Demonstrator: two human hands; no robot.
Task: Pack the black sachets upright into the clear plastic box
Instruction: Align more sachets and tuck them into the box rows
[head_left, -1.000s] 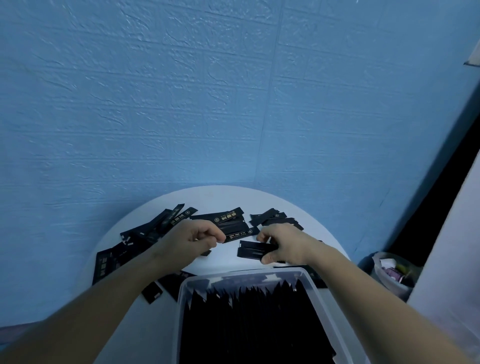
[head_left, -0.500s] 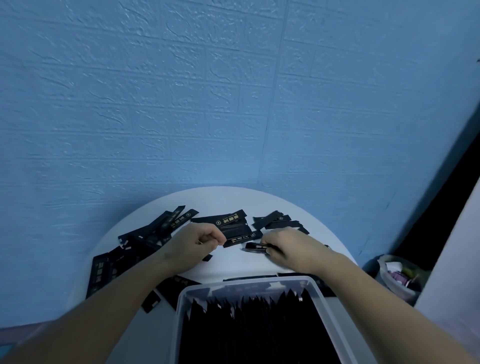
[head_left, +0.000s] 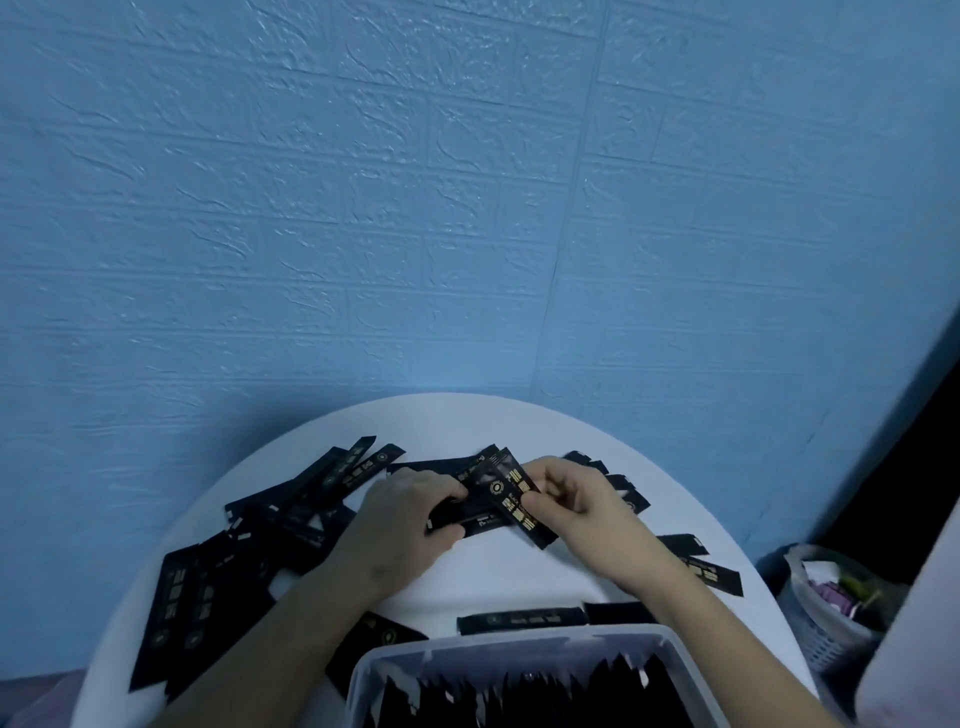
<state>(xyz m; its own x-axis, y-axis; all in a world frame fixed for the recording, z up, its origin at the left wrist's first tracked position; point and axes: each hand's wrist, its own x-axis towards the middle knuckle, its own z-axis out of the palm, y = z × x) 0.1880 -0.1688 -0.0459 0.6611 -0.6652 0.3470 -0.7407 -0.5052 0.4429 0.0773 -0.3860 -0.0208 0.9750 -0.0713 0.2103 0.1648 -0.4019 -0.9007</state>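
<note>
Black sachets with gold print lie scattered on a round white table (head_left: 519, 571). My left hand (head_left: 410, 514) grips a small bunch of sachets (head_left: 470, 512) at mid-table. My right hand (head_left: 576, 501) pinches one sachet (head_left: 511, 499) and holds it against that bunch. A loose pile of sachets (head_left: 291, 514) spreads to the left, and a few more sachets (head_left: 711, 571) lie to the right. The clear plastic box (head_left: 519, 642) stands at the near edge, with several black sachets (head_left: 545, 696) upright inside.
A blue textured wall (head_left: 467, 208) rises right behind the table. On the floor at the right stands a mesh waste bin (head_left: 826, 603) with rubbish in it. Two sachets (head_left: 524, 619) lie just beyond the box's far rim.
My right hand lifted a sachet off the table and brought it left to the bunch in my left hand. The camera tipped down a little.
</note>
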